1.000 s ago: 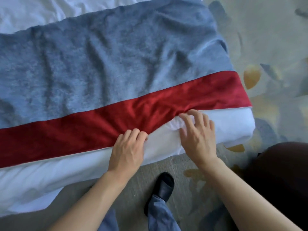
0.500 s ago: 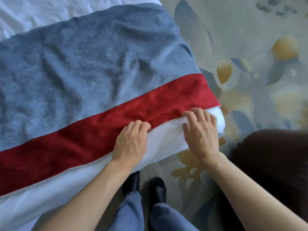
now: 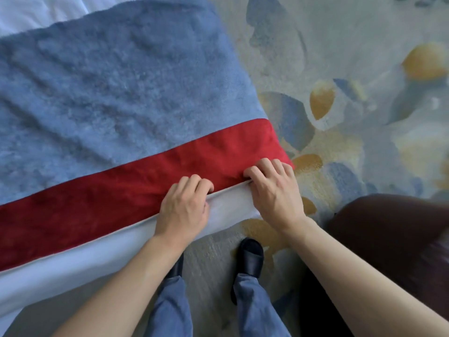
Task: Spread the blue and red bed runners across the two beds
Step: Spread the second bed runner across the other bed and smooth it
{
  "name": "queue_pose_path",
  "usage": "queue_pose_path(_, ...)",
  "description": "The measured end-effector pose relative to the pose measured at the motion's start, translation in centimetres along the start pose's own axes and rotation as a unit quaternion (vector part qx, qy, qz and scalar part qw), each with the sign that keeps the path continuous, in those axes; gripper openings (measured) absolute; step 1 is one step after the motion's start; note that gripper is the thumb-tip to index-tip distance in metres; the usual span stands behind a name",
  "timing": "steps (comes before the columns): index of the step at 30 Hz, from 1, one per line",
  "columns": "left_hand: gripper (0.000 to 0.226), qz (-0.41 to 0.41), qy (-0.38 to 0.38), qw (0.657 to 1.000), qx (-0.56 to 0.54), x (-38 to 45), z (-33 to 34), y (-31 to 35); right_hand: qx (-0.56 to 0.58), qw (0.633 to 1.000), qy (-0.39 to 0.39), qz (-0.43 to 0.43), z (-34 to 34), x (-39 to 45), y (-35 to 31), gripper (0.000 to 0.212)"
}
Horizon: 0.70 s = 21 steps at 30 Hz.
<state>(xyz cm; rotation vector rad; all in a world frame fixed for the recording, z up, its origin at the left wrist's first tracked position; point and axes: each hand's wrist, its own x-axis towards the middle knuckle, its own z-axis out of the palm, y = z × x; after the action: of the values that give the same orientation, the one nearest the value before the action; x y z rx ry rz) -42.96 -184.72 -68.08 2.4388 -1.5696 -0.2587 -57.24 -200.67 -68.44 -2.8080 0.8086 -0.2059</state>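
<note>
Pinching both grips: runner's (image 3: 121, 132) red edge (image 3: 230, 176).

hands (image 3: 228, 200) nearer bed corner, red runner (image 3: 136, 190) flatter

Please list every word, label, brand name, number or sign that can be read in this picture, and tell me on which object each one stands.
There are none. No readable text shows on the blue and red bed runner, the white bedding, the patterned carpet, the black shoes or the jeans. Neither the left hand nor the right hand bears writing.
</note>
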Motion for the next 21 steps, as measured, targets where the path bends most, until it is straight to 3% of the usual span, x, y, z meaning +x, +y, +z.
queue_pose_path(7,0.016,-0.018,-0.037,0.999,-0.007,3.3,0.8,4.3,0.026,0.999,0.002,0.026,-0.2,0.2,1.2,0.018)
queue_pose_path(11,0.013,0.0,-0.051,0.997,-0.058,2.5,-0.8,2.7,0.056,0.998,-0.02,0.013,-1.2,0.4,0.3,0.02)
queue_pose_path(14,0.026,-0.016,-0.027,0.996,-0.082,3.5,-3.2,-0.9,0.097,0.995,-0.032,-0.025,-1.5,3.4,-2.9,0.023)
queue_pose_path(21,0.011,-0.1,0.049,0.991,-0.075,8.9,-9.2,-16.9,0.068,0.997,0.025,-0.016,1.2,17.9,-13.0,0.025)
